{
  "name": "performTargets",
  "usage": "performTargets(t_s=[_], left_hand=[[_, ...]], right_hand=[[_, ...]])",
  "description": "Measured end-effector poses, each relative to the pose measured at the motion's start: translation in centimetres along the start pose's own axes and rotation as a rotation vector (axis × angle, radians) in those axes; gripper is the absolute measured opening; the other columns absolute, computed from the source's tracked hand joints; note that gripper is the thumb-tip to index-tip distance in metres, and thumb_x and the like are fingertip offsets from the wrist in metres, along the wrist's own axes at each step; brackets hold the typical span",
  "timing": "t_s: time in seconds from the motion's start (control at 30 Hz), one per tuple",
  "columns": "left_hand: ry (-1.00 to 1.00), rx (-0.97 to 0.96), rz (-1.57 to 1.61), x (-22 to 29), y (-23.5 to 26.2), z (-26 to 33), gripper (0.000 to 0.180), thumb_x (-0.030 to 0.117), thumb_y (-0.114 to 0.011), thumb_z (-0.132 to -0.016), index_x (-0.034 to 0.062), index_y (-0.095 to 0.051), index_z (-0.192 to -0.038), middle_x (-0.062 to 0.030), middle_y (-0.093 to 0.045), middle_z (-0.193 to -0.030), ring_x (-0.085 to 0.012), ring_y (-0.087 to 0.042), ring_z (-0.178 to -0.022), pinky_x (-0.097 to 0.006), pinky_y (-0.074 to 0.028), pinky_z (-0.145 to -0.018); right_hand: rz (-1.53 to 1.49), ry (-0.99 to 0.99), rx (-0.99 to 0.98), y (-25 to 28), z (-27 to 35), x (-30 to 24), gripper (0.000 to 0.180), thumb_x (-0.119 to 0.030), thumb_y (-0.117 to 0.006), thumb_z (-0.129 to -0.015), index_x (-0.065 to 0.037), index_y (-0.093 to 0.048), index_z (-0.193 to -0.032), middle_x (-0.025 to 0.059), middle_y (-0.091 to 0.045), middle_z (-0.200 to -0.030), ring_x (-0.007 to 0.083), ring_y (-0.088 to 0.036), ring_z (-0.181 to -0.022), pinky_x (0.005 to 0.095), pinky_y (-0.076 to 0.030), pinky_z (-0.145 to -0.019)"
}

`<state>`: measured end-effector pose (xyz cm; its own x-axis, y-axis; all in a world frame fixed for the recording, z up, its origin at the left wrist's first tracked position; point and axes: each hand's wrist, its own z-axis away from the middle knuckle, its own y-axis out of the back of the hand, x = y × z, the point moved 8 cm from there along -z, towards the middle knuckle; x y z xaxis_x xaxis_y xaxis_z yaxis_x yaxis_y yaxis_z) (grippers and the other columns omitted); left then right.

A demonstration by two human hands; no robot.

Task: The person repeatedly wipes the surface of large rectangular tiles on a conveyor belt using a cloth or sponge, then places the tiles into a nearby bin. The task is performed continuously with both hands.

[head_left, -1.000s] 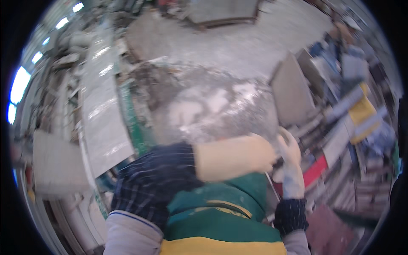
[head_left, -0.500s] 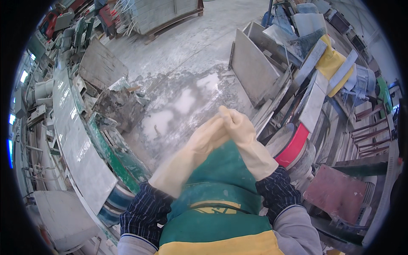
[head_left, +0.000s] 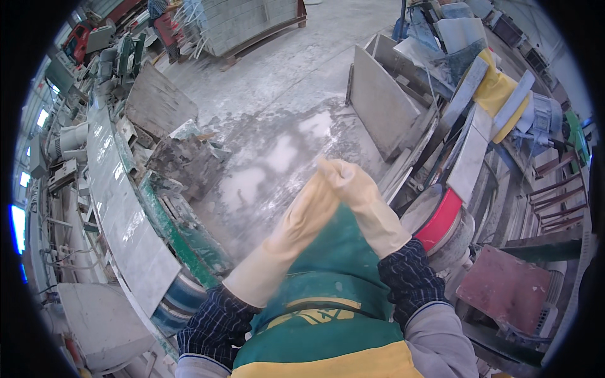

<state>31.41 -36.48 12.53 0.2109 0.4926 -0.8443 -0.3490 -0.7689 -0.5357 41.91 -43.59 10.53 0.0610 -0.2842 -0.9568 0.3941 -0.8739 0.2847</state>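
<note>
Both of my hands wear cream rubber gloves and meet in front of my body. My left hand [head_left: 311,206] reaches up toward the right with its fingers stretched out; the fingertips are partly hidden. Closed over those glove fingertips is my right hand [head_left: 354,186]. Below them hangs a green apron [head_left: 321,242] with a yellow lower band, and dark striped sleeve covers sit over both forearms.
A pale stone strip [head_left: 120,208] lies along a machine bed on the left. Tilted slabs [head_left: 384,97] and a red-banded round machine part [head_left: 439,220] stand on the right. Puddles whiten the wet floor [head_left: 277,151]. Far off, a person [head_left: 165,28] stands beside a crate.
The view has shifted slightly, showing more of the distant person. My left hand has slid a little to the right. The right hand stays closed on the left glove's fingertips.
</note>
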Motion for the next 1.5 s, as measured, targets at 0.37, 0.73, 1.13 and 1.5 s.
performTargets(t_s=[0.37, 0.73, 1.13, 1.5], left_hand=[[-0.454, 0.265, -2.083, 7.9, 0.4, -0.8, 0.031, 0.024, -0.055, -0.101, 0.0015, -0.057, -0.122, -0.0063, -0.061, -0.112, -0.0135, -0.059, -0.103, -0.029, -0.048, -0.087], [-0.177, 0.326, -1.936, -0.8, 1.5, 3.1, 0.025, 0.019, -0.052, -0.101, 0.0090, -0.055, -0.123, -0.0065, -0.056, -0.128, -0.0179, -0.052, -0.116, -0.033, -0.044, -0.096], [0.287, 0.471, -2.402, -0.9, 5.0, 10.2, 0.028, 0.021, -0.052, -0.092, 0.0096, -0.052, -0.118, -0.0113, -0.050, -0.134, -0.0267, -0.044, -0.130, -0.040, -0.034, -0.110], [-0.057, 0.501, -1.880, 0.7, -4.9, 24.3, 0.074, 0.025, -0.062, -0.095, 0.0103, -0.021, -0.154, -0.0100, -0.019, -0.162, -0.0306, -0.018, -0.150, -0.042, -0.021, -0.120]], right_hand=[[-0.073, -0.030, 0.051, -2.6, 4.0, -1.4, 0.040, -0.040, -0.061, -0.093, -0.003, -0.071, -0.100, 0.0147, -0.072, -0.092, 0.0235, -0.068, -0.085, 0.0338, -0.052, -0.078], [-0.275, -0.125, -0.260, -3.6, 5.9, 0.4, 0.033, -0.035, -0.064, -0.096, -0.002, -0.069, -0.095, 0.0087, -0.068, -0.078, 0.0173, -0.068, -0.064, 0.0271, -0.051, -0.061], [0.227, 0.371, -0.381, -4.7, 12.3, -2.4, 0.041, -0.036, -0.054, -0.099, -0.004, -0.063, -0.075, 0.0203, -0.062, -0.073, 0.0382, -0.063, -0.071, 0.0435, -0.048, -0.063], [-0.461, -0.217, 0.186, 6.4, 16.1, 2.1, 0.014, -0.017, -0.059, -0.098, -0.005, -0.065, -0.094, 0.0028, -0.066, -0.098, 0.0119, -0.062, -0.090, 0.0283, -0.051, -0.075]])
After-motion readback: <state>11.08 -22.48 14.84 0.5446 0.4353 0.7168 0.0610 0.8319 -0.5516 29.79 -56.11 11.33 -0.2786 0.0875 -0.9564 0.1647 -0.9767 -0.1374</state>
